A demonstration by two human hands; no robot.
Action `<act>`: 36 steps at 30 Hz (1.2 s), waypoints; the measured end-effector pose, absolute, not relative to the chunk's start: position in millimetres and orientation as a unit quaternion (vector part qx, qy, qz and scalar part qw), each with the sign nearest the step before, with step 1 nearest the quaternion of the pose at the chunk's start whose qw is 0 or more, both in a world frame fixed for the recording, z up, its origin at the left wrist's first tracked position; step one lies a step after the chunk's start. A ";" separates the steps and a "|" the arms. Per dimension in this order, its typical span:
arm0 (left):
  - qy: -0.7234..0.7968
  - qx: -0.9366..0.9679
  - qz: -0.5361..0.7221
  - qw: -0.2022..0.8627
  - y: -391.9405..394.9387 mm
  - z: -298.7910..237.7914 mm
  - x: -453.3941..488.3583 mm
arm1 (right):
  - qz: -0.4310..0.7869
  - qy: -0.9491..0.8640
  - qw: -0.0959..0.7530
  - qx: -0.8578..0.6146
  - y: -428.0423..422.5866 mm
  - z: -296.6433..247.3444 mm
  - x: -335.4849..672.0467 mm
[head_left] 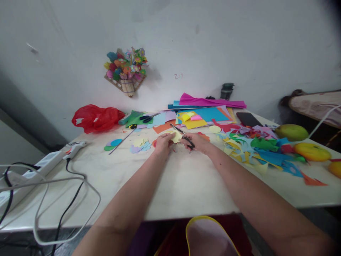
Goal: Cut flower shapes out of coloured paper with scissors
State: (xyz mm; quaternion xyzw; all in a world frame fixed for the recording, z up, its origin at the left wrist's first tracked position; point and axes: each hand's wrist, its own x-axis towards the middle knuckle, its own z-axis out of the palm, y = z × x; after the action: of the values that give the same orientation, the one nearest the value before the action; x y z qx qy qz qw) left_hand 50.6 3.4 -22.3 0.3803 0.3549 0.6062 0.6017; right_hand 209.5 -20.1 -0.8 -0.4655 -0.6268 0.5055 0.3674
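Observation:
My left hand (163, 141) pinches a small pale-yellow paper piece (176, 137) over the middle of the table. In my right hand (197, 142) is a pair of dark-handled scissors (188, 141), its blades pointing up and left beside the paper. Whether the blades touch the paper I cannot tell. Left of my hands lie pale-yellow and blue scalloped paper cutouts (141, 145). Orange and red cutouts are partly hidden behind my hands.
Paper scraps (255, 145) heap at right, near green and yellow fruit (311, 152) and a dark phone (249, 119). Coloured sheets (213, 114), a second pair of scissors (146, 118) and a red plastic bag (96, 118) lie behind. Cables and a power strip (44, 167) occupy the left.

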 end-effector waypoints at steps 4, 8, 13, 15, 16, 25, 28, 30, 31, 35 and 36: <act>0.353 0.378 0.613 0.597 3.6 -23.1 52.0 | 0.505 -0.621 0.369 -0.473 -21.3 0.4 207.3; 0.356 0.372 0.616 0.596 3.8 -23.2 52.4 | 0.506 -0.618 0.373 -0.472 -22.2 0.8 205.6; 0.358 0.365 0.618 0.597 4.6 -23.0 52.5 | 0.508 -0.610 0.373 -0.481 -21.1 0.2 204.2; 0.359 0.363 0.617 0.598 4.8 -22.8 52.3 | 0.511 -0.608 0.375 -0.478 -20.5 -0.3 204.0; 0.359 0.363 0.617 0.599 4.7 -22.7 52.1 | 0.512 -0.607 0.376 -0.479 -20.3 -0.4 204.1; 0.357 0.384 0.615 0.590 4.0 -20.5 47.1 | 0.527 -0.592 0.378 -0.480 -20.3 1.4 203.6; 0.366 0.394 0.609 0.584 4.9 -20.7 44.8 | 0.534 -0.592 0.373 -0.475 -21.5 2.8 205.0; 0.369 0.401 0.604 0.581 5.9 -21.2 42.9 | 0.530 -0.605 0.367 -0.467 -22.6 3.7 206.9; 0.369 0.404 0.602 0.582 6.4 -21.5 41.9 | 0.527 -0.611 0.364 -0.466 -23.2 4.2 207.9; 0.365 0.414 0.590 0.589 8.4 -22.2 37.8 | 0.523 -0.619 0.348 -0.471 -24.1 5.4 211.7; 0.365 0.417 0.587 0.590 8.7 -22.2 37.0 | 0.523 -0.623 0.345 -0.469 -23.7 5.3 212.5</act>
State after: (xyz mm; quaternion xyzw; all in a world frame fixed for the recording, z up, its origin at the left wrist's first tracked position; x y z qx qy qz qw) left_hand 37.0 8.7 -22.2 0.4170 0.3653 0.5873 0.5897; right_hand 212.5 -23.7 5.3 -0.4687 -0.6231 0.5228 0.3446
